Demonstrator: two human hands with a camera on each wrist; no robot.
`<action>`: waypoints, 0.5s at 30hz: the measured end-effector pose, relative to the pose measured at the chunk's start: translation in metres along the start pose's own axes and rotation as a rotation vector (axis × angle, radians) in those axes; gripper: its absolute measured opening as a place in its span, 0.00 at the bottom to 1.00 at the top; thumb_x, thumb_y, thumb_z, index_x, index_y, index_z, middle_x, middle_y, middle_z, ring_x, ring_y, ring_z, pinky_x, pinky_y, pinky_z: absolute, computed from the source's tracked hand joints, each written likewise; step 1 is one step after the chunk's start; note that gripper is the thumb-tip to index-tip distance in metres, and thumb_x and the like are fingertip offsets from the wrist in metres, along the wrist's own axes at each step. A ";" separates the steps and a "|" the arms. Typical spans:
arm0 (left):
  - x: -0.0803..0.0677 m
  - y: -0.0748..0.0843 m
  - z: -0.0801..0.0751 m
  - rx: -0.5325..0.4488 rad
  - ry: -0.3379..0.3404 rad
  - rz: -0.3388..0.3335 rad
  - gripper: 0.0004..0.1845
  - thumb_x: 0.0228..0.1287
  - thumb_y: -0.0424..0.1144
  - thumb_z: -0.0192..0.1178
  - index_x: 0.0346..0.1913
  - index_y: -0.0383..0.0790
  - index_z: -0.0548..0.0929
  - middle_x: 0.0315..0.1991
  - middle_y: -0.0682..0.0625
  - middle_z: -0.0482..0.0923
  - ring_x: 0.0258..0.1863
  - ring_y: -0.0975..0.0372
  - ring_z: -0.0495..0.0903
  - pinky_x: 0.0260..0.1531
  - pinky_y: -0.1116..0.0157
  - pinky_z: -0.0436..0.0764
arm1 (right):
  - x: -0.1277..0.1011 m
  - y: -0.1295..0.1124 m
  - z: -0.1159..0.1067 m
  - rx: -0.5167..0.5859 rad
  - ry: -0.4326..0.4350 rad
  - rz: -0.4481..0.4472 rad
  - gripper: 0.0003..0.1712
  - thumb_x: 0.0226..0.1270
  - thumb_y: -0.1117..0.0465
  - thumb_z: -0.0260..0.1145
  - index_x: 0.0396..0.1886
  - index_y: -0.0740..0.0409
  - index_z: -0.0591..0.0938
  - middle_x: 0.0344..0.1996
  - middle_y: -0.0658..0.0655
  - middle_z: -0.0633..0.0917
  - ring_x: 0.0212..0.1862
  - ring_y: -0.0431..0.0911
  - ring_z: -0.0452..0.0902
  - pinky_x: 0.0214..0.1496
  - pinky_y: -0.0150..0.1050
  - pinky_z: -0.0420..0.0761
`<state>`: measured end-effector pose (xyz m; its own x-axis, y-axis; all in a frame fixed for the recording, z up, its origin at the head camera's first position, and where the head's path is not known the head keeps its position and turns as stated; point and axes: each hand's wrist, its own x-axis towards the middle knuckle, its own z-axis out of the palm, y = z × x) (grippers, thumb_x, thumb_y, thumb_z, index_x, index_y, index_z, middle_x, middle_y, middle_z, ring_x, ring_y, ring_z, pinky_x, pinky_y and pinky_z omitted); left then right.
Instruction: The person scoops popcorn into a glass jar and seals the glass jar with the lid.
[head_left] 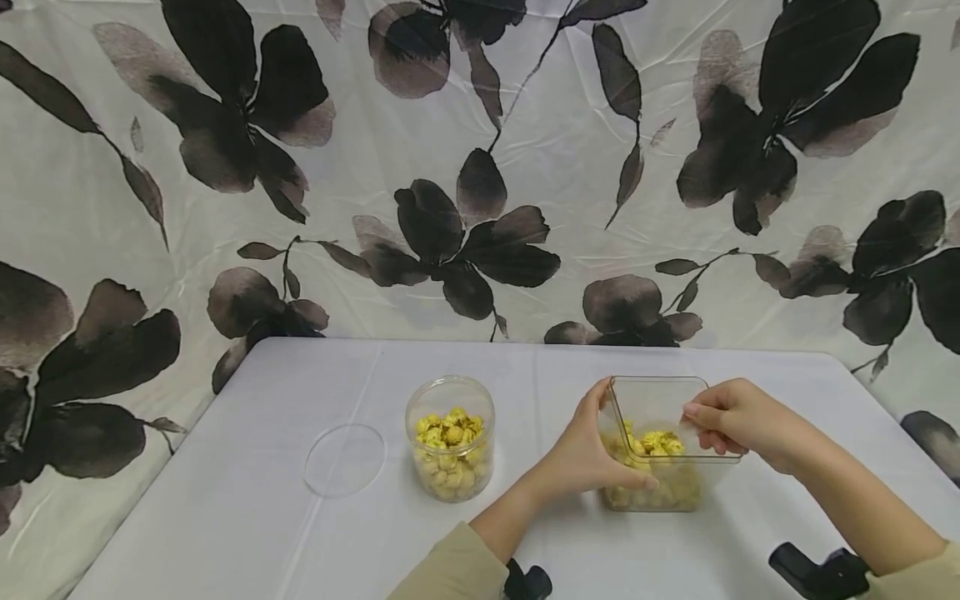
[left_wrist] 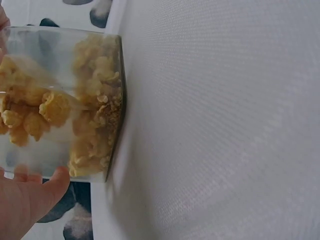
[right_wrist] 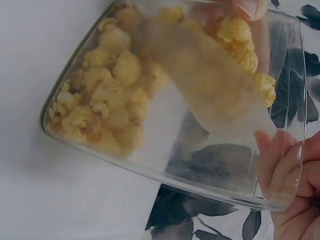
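A clear rectangular container (head_left: 654,492) with yellow popcorn (head_left: 660,444) stands on the table at the right. My left hand (head_left: 577,454) grips its left side, thumb across the near wall and fingers behind. My right hand (head_left: 731,421) is at the container's right rim, its fingers curled just inside. In the right wrist view, a translucent, frosted scoop (right_wrist: 205,85) slants into the container from those fingers (right_wrist: 280,165). Popcorn pieces (right_wrist: 247,57) lie on and beside it. The left wrist view shows the popcorn (left_wrist: 52,107) raised on the scoop above the rest; its handle is hidden there.
Left of the container stands a round clear jar (head_left: 450,392) filled with popcorn, its top uncovered. A thin clear round lid (head_left: 345,461) lies farther left on the white table (head_left: 225,500). A floral cloth (head_left: 315,275) hangs behind the table.
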<state>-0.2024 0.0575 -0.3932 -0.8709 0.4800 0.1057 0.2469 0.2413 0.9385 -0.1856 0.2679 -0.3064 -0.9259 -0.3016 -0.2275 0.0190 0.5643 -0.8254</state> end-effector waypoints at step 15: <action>0.000 -0.002 0.000 0.007 0.001 0.005 0.64 0.33 0.44 0.79 0.72 0.54 0.46 0.68 0.54 0.52 0.66 0.65 0.55 0.62 0.58 0.62 | 0.000 0.002 -0.001 0.013 0.029 -0.023 0.16 0.73 0.67 0.48 0.36 0.78 0.77 0.15 0.50 0.73 0.15 0.36 0.62 0.17 0.28 0.63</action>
<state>-0.2029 0.0575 -0.3953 -0.8699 0.4806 0.1106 0.2543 0.2452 0.9355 -0.1857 0.2699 -0.3076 -0.9365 -0.2920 -0.1941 0.0029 0.5472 -0.8370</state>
